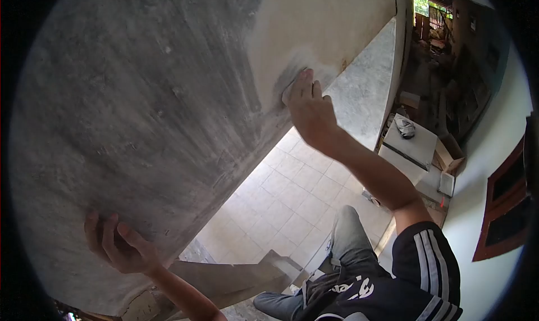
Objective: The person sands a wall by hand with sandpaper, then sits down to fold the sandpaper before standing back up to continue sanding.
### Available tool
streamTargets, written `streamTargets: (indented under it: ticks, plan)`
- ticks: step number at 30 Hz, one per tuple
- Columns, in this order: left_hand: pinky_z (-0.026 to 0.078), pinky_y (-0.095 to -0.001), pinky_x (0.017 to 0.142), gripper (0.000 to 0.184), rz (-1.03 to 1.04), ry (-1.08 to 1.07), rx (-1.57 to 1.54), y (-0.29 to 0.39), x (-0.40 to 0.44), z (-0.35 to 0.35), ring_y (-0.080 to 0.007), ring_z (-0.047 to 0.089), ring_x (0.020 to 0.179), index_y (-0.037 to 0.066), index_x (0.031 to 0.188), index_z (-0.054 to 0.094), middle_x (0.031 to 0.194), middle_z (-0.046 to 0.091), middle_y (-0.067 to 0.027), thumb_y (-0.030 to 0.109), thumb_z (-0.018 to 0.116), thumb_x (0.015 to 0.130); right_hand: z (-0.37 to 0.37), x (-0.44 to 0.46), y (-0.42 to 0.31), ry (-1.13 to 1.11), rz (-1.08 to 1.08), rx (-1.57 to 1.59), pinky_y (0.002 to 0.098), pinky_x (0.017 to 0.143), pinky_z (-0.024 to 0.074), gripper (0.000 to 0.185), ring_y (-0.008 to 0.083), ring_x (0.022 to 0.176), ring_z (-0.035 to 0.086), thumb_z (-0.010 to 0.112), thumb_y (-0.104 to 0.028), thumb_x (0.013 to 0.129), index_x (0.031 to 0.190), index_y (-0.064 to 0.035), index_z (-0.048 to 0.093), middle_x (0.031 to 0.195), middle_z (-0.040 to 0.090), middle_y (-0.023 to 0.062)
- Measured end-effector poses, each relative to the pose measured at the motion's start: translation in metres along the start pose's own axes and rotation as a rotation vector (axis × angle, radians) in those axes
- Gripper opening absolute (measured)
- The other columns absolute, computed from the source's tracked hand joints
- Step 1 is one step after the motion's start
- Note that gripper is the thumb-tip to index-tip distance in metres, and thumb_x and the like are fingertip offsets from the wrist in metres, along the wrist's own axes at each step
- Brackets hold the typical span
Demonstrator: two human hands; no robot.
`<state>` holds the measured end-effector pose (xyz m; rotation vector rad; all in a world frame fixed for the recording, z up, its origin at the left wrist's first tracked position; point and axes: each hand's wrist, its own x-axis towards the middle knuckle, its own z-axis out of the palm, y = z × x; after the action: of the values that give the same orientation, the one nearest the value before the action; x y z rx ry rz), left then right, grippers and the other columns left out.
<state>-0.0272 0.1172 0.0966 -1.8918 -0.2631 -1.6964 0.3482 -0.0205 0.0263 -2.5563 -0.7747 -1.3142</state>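
Note:
My right hand (pixel 310 107) presses against a grey plastered surface (pixel 185 96), at the border between its dark grey part and a smoother beige part (pixel 325 17). The fingers lie close together over a thin, flat piece; only a sliver of its edge shows, so its kind is unclear. Around the fingertips the beige area has a pale, dusty grey smear. At lower left, my left hand (pixel 126 248) has its fingers apart and slightly bent, the tips at the dark grey surface. Nothing shows in it.
Below lies a tiled floor (pixel 286 192). My bent leg (pixel 351 237) is beneath me. A white-topped cabinet (pixel 418 144) with a crumpled bag (pixel 405 127) stands to the right, beside boxes (pixel 449 152). A red-brown window frame (pixel 502 208) is on the right wall.

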Motion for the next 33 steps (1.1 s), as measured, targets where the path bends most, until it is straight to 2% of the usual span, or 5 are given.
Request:
streamTargets:
  ticks: [8, 20, 27, 30, 33]
  plan:
    - [0.049, -0.0435, 0.096, 0.023, -0.011, -0.008, 0.068, 0.0, 0.0, 0.001, -0.0292, 0.055, 0.116, 0.005, 0.098, 0.063, 0.12, 0.057, -0.0144, 0.025, 0.053, 0.097, -0.011, -0.036, -0.021, 0.17, -0.128, 0.043, 0.0364, 0.058, 0.058, 0.053, 0.0326, 0.107, 0.063, 0.06, -0.008, 0.081, 0.127, 0.0153, 0.045, 0.128, 0.051, 0.0331]
    - [0.049, -0.0447, 0.097, 0.023, -0.011, -0.031, 0.052, 0.0, -0.001, -0.001, -0.0291, 0.055, 0.116, 0.003, 0.099, 0.063, 0.121, 0.057, -0.0147, 0.023, 0.051, 0.098, -0.011, -0.018, -0.004, 0.108, 0.042, 0.363, 0.0503, 0.105, 0.0382, 0.049, 0.0453, 0.131, 0.04, 0.048, 0.001, 0.085, 0.128, 0.0228, 0.038, 0.131, 0.042, 0.0409]
    - [0.048, -0.0444, 0.097, 0.023, -0.046, -0.003, 0.001, 0.002, -0.002, 0.002, -0.029, 0.055, 0.116, 0.003, 0.1, 0.064, 0.119, 0.058, -0.0145, 0.023, 0.052, 0.098, -0.019, -0.029, -0.012, 0.01, -0.182, 0.282, 0.0475, 0.111, 0.0321, 0.053, 0.0461, 0.132, 0.037, 0.046, 0.002, 0.085, 0.131, 0.0243, 0.032, 0.135, 0.038, 0.0413]
    - [0.049, -0.0438, 0.096, 0.023, 0.01, -0.046, 0.111, 0.0, 0.0, -0.003, -0.0287, 0.054, 0.117, 0.003, 0.1, 0.064, 0.119, 0.058, -0.0144, 0.023, 0.053, 0.098, 0.014, 0.001, -0.004, 0.064, 0.154, 0.387, 0.0476, 0.11, 0.0322, 0.053, 0.0452, 0.134, 0.035, 0.047, 0.001, 0.085, 0.131, 0.0234, 0.033, 0.136, 0.038, 0.0393]
    - [0.049, -0.0428, 0.095, 0.023, -0.045, -0.031, 0.08, 0.004, 0.0, -0.001, -0.0286, 0.054, 0.117, 0.003, 0.099, 0.064, 0.119, 0.058, -0.0142, 0.023, 0.053, 0.098, -0.015, -0.031, -0.033, 0.029, -0.116, 0.266, 0.0477, 0.11, 0.0321, 0.051, 0.0449, 0.133, 0.037, 0.046, -0.001, 0.087, 0.131, 0.022, 0.034, 0.136, 0.039, 0.0388]
